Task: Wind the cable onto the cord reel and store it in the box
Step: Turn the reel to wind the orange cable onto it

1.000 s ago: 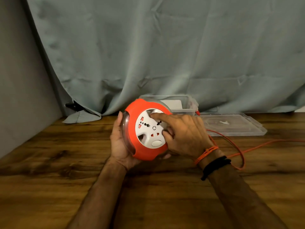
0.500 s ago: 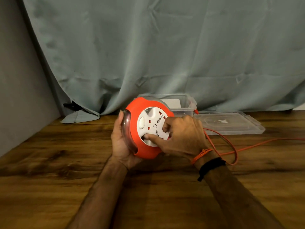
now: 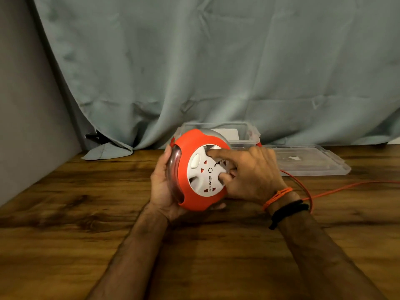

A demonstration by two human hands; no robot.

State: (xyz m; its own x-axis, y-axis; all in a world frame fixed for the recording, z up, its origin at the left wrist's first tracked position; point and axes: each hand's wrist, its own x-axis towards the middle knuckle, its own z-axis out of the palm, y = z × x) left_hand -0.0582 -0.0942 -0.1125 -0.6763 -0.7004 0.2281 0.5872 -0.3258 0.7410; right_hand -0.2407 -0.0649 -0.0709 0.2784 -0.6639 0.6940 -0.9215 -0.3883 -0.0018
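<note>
- cord reel [image 3: 195, 169] on edge, white socket face toward the camera, just in front of box [image 3: 249, 135]
- left hand [image 3: 163, 187] cups its rim
- right hand [image 3: 251, 172] fingers curled into the face
- cable [image 3: 346, 187] trails right of the reel

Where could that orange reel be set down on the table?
Bare wood lies left of the left hand toward the wall, and in front between the forearms. Crowded: behind the reel, the box and lid; rightward, loose cable.
</note>
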